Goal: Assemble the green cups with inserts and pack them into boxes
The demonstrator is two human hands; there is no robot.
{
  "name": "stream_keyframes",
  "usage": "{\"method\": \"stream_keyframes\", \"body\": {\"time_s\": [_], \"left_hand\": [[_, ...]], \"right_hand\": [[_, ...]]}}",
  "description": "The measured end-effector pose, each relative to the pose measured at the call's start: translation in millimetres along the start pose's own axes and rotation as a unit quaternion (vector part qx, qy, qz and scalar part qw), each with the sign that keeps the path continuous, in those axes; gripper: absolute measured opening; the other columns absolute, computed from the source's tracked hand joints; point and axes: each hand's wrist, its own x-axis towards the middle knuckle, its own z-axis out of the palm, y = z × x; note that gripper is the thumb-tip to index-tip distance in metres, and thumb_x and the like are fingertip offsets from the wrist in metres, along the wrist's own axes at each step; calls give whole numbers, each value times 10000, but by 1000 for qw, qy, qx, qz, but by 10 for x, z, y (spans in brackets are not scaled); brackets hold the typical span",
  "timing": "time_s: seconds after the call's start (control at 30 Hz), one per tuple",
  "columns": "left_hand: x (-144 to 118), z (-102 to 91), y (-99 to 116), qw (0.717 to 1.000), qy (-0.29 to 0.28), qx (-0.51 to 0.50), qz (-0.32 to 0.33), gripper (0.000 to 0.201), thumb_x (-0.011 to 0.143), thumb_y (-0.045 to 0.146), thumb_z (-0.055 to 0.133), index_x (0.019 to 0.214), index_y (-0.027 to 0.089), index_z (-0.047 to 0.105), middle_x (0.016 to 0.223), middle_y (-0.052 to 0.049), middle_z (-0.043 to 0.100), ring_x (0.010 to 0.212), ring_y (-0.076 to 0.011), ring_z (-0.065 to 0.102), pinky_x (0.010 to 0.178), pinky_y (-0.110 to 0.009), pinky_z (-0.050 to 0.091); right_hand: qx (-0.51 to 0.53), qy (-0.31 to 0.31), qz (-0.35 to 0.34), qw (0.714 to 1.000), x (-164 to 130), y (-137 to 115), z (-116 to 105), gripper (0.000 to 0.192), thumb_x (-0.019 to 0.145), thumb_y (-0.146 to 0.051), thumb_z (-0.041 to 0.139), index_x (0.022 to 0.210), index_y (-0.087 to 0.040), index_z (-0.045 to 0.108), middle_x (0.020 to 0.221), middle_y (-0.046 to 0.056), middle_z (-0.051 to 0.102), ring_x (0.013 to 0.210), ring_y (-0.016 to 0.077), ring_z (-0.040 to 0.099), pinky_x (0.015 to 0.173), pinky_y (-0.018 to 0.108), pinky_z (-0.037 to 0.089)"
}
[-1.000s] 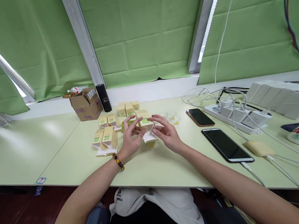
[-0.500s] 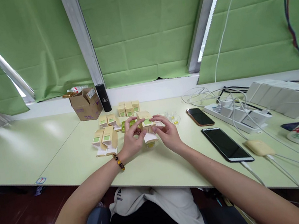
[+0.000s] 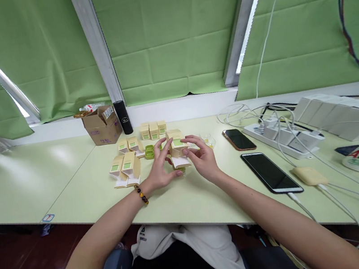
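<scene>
A small cream-coloured carton (image 3: pixel 177 150) with a green window is between my two hands, its white end flap folded out towards me. Fingers and thumb of my right hand (image 3: pixel 203 158) close on the carton's right side. My left hand (image 3: pixel 161 169) is at its left, fingers spread and thumb stretched out below the flap; whether its fingertips touch the carton I cannot tell. Part of a small clear and green piece (image 3: pixel 182 169) shows under the flap. Beyond my left hand lies a green compartmented container (image 3: pixel 149 152). A clear rounded tray (image 3: pixel 208 141) sits behind my right hand, partly hidden.
More cartons with open flaps (image 3: pixel 130 167) stand left, and closed cartons (image 3: pixel 154 131) behind. A cardboard box (image 3: pixel 102 125) and black cylinder (image 3: pixel 123 117) are at the back. Two phones (image 3: pixel 272 172) (image 3: pixel 239 139), a power strip (image 3: pixel 284 140) and loose cables lie right.
My left hand has opened, its thumb moving down and away from the carton's front. The right hand stays at the carton, which has shifted very little.
</scene>
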Motion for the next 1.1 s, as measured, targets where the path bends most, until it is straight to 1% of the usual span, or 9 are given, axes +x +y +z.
{"method": "stream_keyframes", "body": {"time_s": [0.07,0.2,0.27,0.4,0.57,0.73,0.9,1.1], "left_hand": [[-1,15,-6,1000,17,5,-6,979,833,680,791,1646,372,340,1665,-154,193,1327,-335,502,998,-464,565],[-3,27,-8,998,60,-24,-15,753,936,617,702,1572,322,427,1609,-160,274,1174,-263,598,983,-443,557],[0,27,-10,996,69,-46,-18,694,949,596,694,1534,308,456,1582,-153,295,1126,-239,614,975,-428,559],[12,30,-55,993,88,-80,-14,619,958,579,687,1473,294,495,1529,-135,344,1115,-225,605,980,-407,563],[17,41,-136,990,117,-78,-5,542,966,559,683,1404,281,526,1469,-115,396,1101,-204,591,966,-362,560],[26,52,-142,990,127,-68,4,511,979,562,663,1370,267,521,1431,-111,416,1077,-190,600,922,-330,564],[33,59,-134,989,139,-42,-2,500,986,585,639,1346,258,524,1428,-116,439,1083,-197,599,914,-331,565],[33,65,-114,988,150,-30,-7,480,990,578,636,1336,261,535,1429,-118,454,1122,-215,591,931,-348,560]], "right_hand": [[-3,-7,-1,1000,-16,-9,8,368,903,-511,779,1213,-316,748,1445,107,504,883,186,706,837,439,651],[-2,-40,-11,999,-52,-23,16,412,917,-537,767,1274,-334,729,1479,109,458,837,160,703,912,471,649],[-5,-55,-19,998,-67,-31,11,430,937,-555,738,1304,-332,716,1488,112,442,852,159,698,939,471,644],[-18,-76,-28,997,-91,-51,2,429,970,-578,687,1315,-324,707,1497,112,421,917,176,697,967,468,638],[-2,-98,-33,995,-111,-73,14,415,967,-558,703,1308,-322,706,1496,107,397,929,175,715,976,463,638],[6,-104,-29,994,-115,-79,22,431,944,-562,735,1304,-326,713,1507,106,394,922,179,719,1003,482,633],[-3,-101,-25,995,-119,-67,25,475,915,-593,759,1302,-321,715,1521,115,401,950,197,730,1028,503,630],[0,-102,-40,994,-129,-59,36,436,919,-522,788,1301,-323,717,1510,104,397,953,174,735,1064,485,616]]}}
